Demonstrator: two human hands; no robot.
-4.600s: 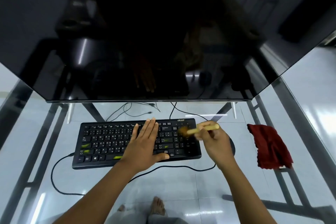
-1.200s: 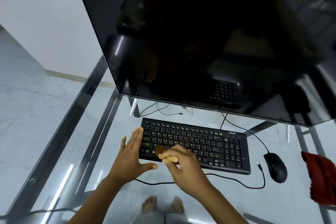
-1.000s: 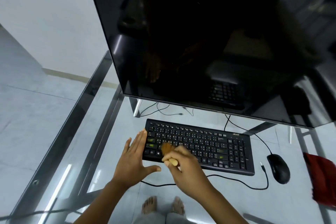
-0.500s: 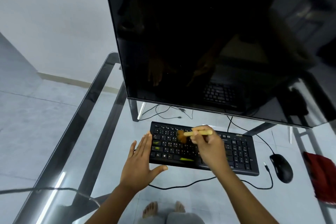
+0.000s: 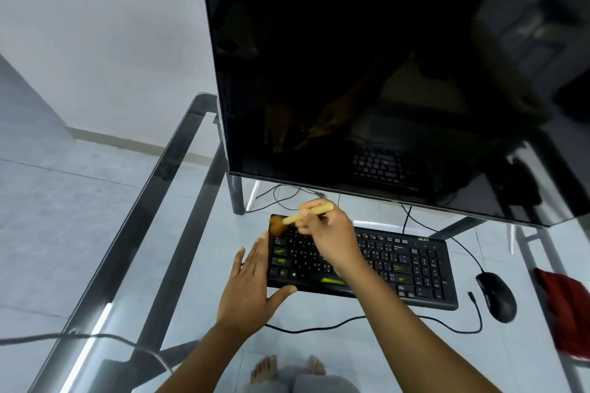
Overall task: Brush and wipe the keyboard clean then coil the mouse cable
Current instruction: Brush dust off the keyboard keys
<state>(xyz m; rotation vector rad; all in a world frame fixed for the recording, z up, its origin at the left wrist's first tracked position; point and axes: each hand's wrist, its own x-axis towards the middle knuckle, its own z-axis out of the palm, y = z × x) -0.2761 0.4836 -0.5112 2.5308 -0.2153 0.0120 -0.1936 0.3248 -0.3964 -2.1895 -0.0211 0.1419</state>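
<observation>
Head view: brushing stage of the keyboard clean. The black keyboard [image 5: 399, 268] lies on the glass desk [image 5: 178, 143], at 6 o'clock from the dark monitor [image 5: 367, 73]. The right hand [image 5: 329, 233] pinches the pale wooden handle of a small brush [image 5: 306, 212] between curled fingers and thumb, reaching over the keys so that the brown bristles meet the keyboard's 10 o'clock corner. The low, slanted handle probably lets the bristles sweep between the key rows. The left hand [image 5: 252, 284] holds nothing. Its straight fingers lie flat against the keyboard's 9 o'clock end and its thumb at the front edge, apparently bracing the board against the brush strokes. At 3 o'clock from the keyboard sits the mouse [image 5: 496, 295], its cable [image 5: 464, 252] uncoiled and running toward 11 o'clock. Farther toward 3 o'clock the red cloth [image 5: 565, 313] lies untouched, probably kept for the wiping.
</observation>
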